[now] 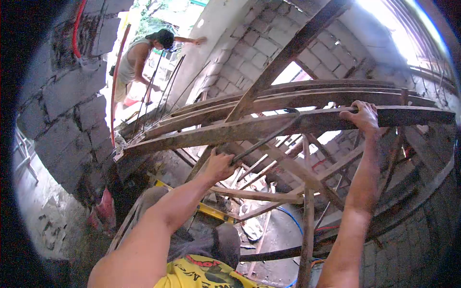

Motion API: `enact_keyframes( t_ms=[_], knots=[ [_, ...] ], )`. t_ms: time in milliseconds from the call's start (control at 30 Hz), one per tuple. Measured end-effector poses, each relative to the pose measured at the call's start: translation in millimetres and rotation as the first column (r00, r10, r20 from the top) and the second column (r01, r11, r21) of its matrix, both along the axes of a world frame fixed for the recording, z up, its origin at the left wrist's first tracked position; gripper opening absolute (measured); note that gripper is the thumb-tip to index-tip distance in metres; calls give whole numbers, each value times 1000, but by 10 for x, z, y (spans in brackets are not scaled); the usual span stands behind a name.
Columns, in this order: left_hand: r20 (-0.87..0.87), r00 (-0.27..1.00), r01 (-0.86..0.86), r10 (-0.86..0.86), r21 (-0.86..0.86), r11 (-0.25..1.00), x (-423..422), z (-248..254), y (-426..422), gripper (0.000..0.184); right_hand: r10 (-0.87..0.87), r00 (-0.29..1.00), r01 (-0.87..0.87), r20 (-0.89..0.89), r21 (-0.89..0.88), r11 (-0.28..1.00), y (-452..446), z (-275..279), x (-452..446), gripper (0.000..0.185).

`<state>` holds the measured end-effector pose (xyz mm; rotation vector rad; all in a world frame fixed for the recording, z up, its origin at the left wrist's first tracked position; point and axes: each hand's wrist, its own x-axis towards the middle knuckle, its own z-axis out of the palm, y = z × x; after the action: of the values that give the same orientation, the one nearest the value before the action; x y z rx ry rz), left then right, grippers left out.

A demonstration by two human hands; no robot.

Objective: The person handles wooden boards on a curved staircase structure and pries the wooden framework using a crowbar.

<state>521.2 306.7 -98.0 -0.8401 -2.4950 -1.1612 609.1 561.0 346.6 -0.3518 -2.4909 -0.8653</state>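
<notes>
My left hand (pixel 220 166) is closed around the lower end of a crowbar (pixel 264 140), a long dark metal bar. The bar slants up to the right, and its bent upper end meets the near wooden beam (pixel 216 133) close to the beam's top edge. Farther right, my right hand (pixel 362 116) grips the top of this same beam, fingers bent over its upper edge. Behind it, more long beams (pixel 312 98) run side by side. A diagonal timber (pixel 281 65) crosses them from the upper right.
Below stand wooden props and braces (pixel 308 216). A yellow spirit level (pixel 216 212) lies near my legs, and a blue hose (pixel 293 218) runs across the floor. Block walls (pixel 62 110) rise on both sides. Another person (pixel 137 62) stands beyond upright rebars (pixel 153 86) at the upper left.
</notes>
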Motion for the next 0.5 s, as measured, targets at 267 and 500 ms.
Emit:
enact_keyframes(
  t_ms=[267,500],
  knots=[
    [-85,996,-17,21,57,998,-88,-160,83,39,17,1000,-17,21,-4,1000,73,0,-54,77],
    [-47,999,10,-11,-7,1000,-35,-50,32,44,71,997,-70,-10,40,997,75,-23,-17,72]
  ],
)
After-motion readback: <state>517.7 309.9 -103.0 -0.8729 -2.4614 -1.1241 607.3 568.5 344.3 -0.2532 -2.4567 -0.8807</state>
